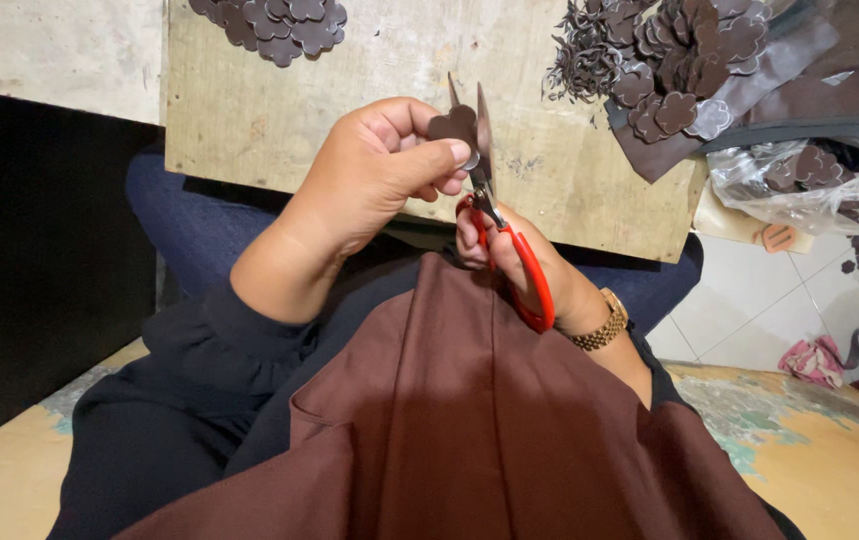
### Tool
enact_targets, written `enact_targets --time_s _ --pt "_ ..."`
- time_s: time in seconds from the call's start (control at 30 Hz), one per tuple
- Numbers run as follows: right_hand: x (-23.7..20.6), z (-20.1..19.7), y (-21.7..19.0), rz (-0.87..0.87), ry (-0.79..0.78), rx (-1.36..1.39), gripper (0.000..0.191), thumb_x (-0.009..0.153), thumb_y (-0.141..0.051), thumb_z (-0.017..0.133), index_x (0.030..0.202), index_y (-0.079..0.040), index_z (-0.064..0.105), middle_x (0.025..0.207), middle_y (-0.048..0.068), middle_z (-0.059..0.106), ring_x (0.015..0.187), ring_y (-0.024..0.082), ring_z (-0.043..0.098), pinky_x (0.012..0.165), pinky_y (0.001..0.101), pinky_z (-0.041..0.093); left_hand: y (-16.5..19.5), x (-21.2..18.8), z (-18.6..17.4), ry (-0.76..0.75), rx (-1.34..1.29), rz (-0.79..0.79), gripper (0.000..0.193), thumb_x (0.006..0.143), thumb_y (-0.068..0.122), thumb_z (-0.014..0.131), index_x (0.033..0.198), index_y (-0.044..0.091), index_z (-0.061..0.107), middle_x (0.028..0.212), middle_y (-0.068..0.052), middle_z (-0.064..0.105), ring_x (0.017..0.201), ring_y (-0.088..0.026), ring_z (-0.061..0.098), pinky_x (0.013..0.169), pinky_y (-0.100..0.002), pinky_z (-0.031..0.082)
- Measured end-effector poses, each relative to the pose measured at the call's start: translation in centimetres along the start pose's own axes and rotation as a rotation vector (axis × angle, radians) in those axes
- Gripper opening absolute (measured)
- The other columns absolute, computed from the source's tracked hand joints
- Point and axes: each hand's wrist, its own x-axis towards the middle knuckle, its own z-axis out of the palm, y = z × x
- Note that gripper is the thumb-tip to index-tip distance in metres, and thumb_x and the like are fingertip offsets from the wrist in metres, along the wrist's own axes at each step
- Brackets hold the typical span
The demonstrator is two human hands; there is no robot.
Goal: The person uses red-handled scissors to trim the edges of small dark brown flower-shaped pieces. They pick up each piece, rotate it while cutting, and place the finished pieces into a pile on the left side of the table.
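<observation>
My left hand (pixel 375 175) is raised over my lap, its fingers (pixel 440 155) pinched narrow on a small dark brown flower-shaped piece (pixel 453 125), thumb pressed across its lower edge. The piece sits in the air just above the near edge of the wooden table (pixel 370 90), touching the blades.

My right hand (pixel 520 265) is lower and partly hidden behind the left; its fingers are curled through the loops of the red-handled scissors (pixel 510 250) and closed on the handles. The blades point upward, slightly parted, with the piece at their left side. A gold-coloured wristwatch (pixel 605 325) sits on the right wrist.

On the table, a heap of cut brown flower shapes (pixel 275 22) lies at the far left, well apart from my hands. A second heap (pixel 690 60) lies at the far right, beside a tangle of thin offcuts (pixel 580 50) and strips of brown material (pixel 800 100). A clear plastic bag (pixel 820 180) holding more pieces hangs over the right edge. Brown cloth (pixel 470 420) covers my lap.
</observation>
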Motion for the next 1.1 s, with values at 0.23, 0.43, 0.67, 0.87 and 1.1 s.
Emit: enact_targets --time_s 0.23,0.43,0.67,0.87,1.1 --pt "-0.03 0.37 0.0 -0.042 0.03 -0.05 0.082 0.096 -0.072 0.055 0.142 -0.006 0.04 0.11 0.001 0.046 0.095 0.012 0.043 0.086 0.0277 0.041 -0.26 -0.02 0.76 -0.034 -0.127 -0.066 0.009 0.095 0.009 0.071 0.097 0.002 0.066 0.088 -0.005 0.072 0.076 -0.009 0.07 0.07 -0.023 0.06" --pt "-0.47 -0.08 -0.09 0.002 0.006 -0.083 0.082 0.097 -0.077 0.052 0.131 -0.003 0.05 0.114 0.002 0.05 0.101 0.013 0.046 0.093 0.0274 0.041 -0.23 -0.05 1.01 0.002 -0.184 -0.156 0.009 0.096 0.011 0.069 0.096 0.002 0.067 0.086 -0.006 0.072 0.072 -0.008 0.068 0.067 -0.021 0.057" --pt "-0.63 -0.26 -0.48 0.01 -0.015 -0.149 0.085 0.097 -0.08 0.049 0.129 -0.001 0.052 0.114 0.003 0.052 0.102 0.013 0.047 0.096 0.0278 0.042 -0.54 0.15 0.47 -0.024 -0.314 -0.235 0.008 0.095 0.009 0.069 0.097 0.002 0.066 0.085 -0.006 0.071 0.072 -0.009 0.067 0.067 -0.023 0.057" --pt "-0.37 -0.11 0.09 0.025 0.044 -0.101 0.082 0.097 -0.076 0.052 0.131 -0.001 0.05 0.114 0.004 0.051 0.099 0.014 0.047 0.091 0.0291 0.043 -0.67 0.0 0.48 -0.008 -0.199 -0.184 0.01 0.096 0.011 0.068 0.098 0.002 0.066 0.088 -0.006 0.072 0.075 -0.01 0.069 0.065 -0.023 0.057" --pt "-0.21 -0.22 0.12 -0.023 0.001 -0.071 0.079 0.098 -0.073 0.058 0.132 -0.002 0.049 0.116 0.003 0.048 0.1 0.013 0.044 0.092 0.0285 0.041 -0.7 0.18 0.58 0.041 -0.144 -0.054 0.013 0.096 0.009 0.071 0.105 0.001 0.067 0.092 -0.007 0.073 0.079 -0.011 0.072 0.067 -0.021 0.055"
